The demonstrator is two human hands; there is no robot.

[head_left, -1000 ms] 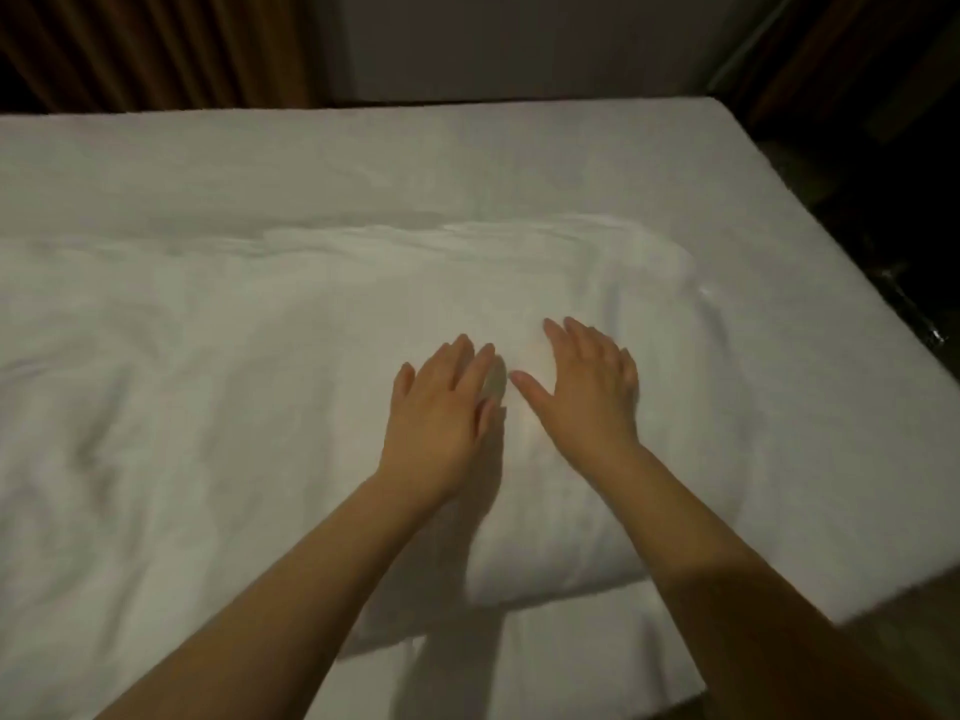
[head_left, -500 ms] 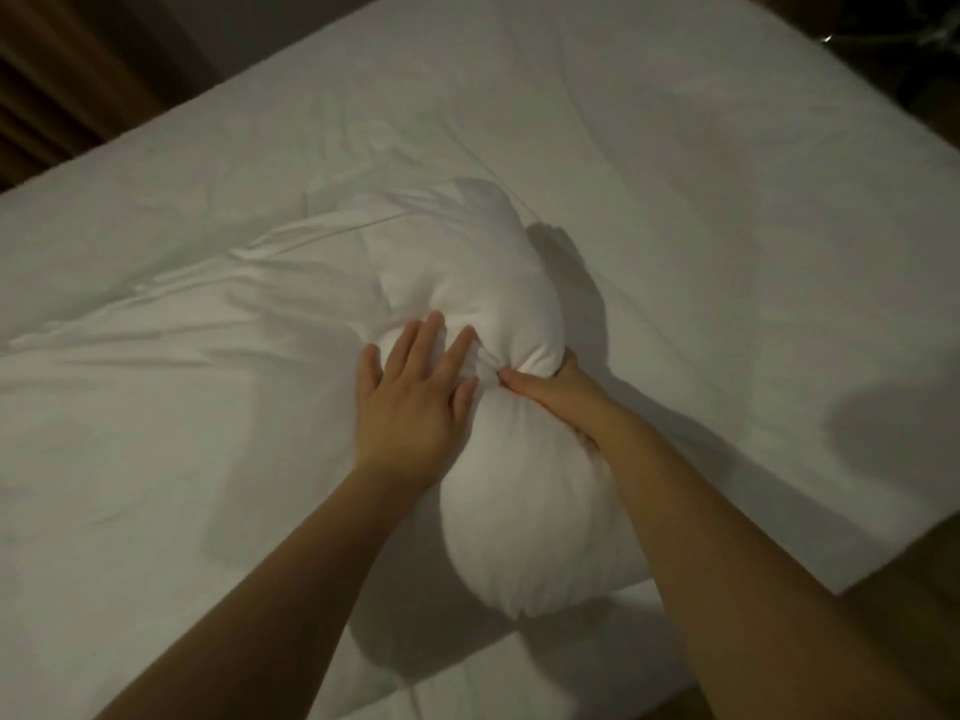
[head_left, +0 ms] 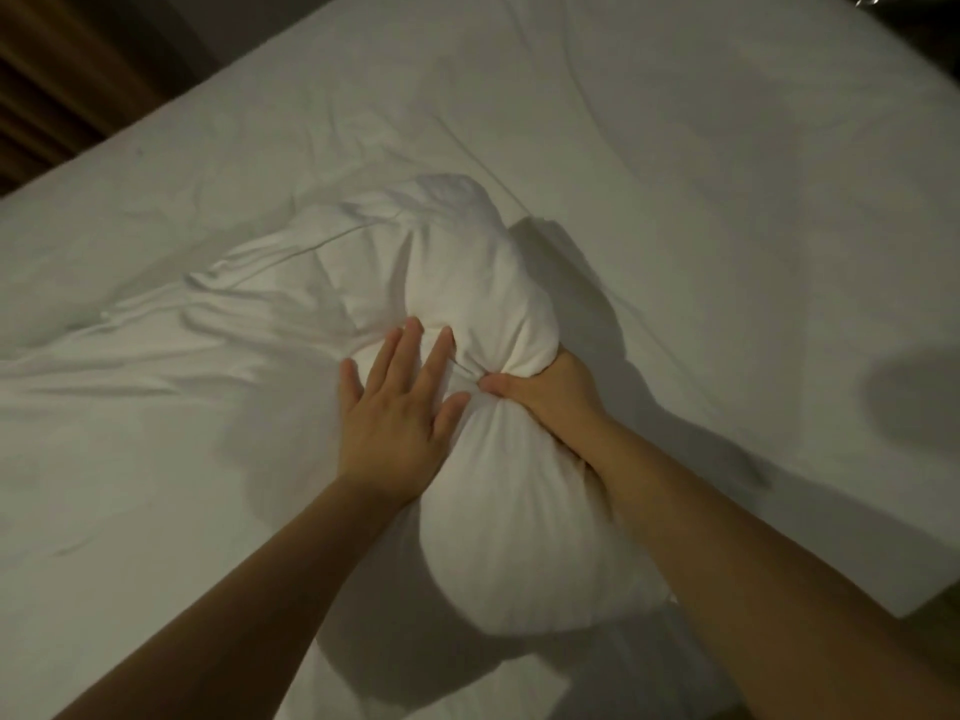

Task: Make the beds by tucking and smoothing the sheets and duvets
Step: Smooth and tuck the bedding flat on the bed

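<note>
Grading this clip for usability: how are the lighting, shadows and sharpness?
Head view: dim and low in contrast; the bunched duvet throws a dark shadow rightwards onto the sheet; the left hand and right hand look fairly sharp; no glare on the sheet.

Duvet (head_left: pixel 498 491) on the sheet (head_left: pixel 675 174), nr its front edge — L hand (head_left: pixel 395 413) on duvet's left, R hand (head_left: pixel 553 394) on its right.

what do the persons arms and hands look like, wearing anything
The left arm and right arm are bare as far as the picture shows, with no sleeves in view. The left hand and right hand are bare too: no gloves, rings, watch or bracelet visible in the dim light.
</note>
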